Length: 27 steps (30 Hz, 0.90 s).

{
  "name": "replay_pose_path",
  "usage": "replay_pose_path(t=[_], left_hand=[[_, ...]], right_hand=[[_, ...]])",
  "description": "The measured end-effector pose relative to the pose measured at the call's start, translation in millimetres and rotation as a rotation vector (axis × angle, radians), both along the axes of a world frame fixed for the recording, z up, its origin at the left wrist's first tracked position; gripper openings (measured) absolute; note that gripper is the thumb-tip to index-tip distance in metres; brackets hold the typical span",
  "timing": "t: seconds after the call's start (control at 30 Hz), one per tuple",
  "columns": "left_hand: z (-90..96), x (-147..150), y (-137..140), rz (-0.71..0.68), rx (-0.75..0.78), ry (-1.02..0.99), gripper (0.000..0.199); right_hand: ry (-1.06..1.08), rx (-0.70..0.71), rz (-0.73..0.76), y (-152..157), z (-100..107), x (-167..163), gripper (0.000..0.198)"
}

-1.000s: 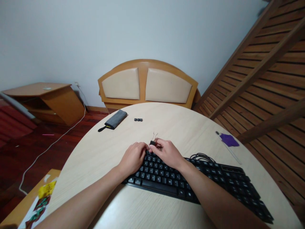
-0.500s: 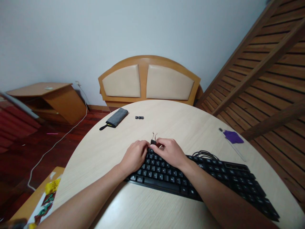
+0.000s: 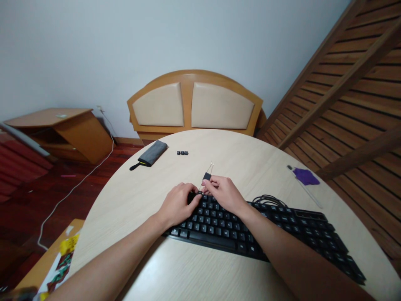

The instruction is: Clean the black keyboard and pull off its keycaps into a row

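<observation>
Three black keycaps (image 3: pixel 182 153) lie on the worktop (image 3: pixel 138 192), ahead and left of the fingers of the right hand (image 3: pixel 227 194), which pinch a black-bodied wire tool (image 3: pixel 206 176). Fingers of the left hand (image 3: pixel 178 205) rest on the keyboard (image 3: pixel 211 239) beneath them; whether they grip anything, I cannot tell.

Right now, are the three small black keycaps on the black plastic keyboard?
No, the keycaps lie on the pale round tabletop, apart from the keyboard.
</observation>
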<state>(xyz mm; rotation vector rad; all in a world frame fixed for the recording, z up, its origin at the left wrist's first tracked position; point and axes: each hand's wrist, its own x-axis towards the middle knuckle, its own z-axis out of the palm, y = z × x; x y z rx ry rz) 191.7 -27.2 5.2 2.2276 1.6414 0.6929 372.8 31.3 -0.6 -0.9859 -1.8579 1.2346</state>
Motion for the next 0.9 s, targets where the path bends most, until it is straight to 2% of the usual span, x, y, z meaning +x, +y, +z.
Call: replay_pose_path(t=[0.43,0.7,0.9], left_hand=[[-10.9,-5.0,7.9,-0.049,0.035,-0.203,0.012],[-12.6,-5.8,6.2,-0.076,0.071,-0.272,0.019],[-6.4,-4.4,2.0,-0.128,0.163,-0.143,0.013]], right_hand=[[-0.008,0.050,0.000,4.1,-1.3,1.1,0.032],[0.010,0.066,-0.008,2.7,3.7,0.4,0.030],[0.033,0.066,-0.016,3.1,4.7,0.9,0.031]])
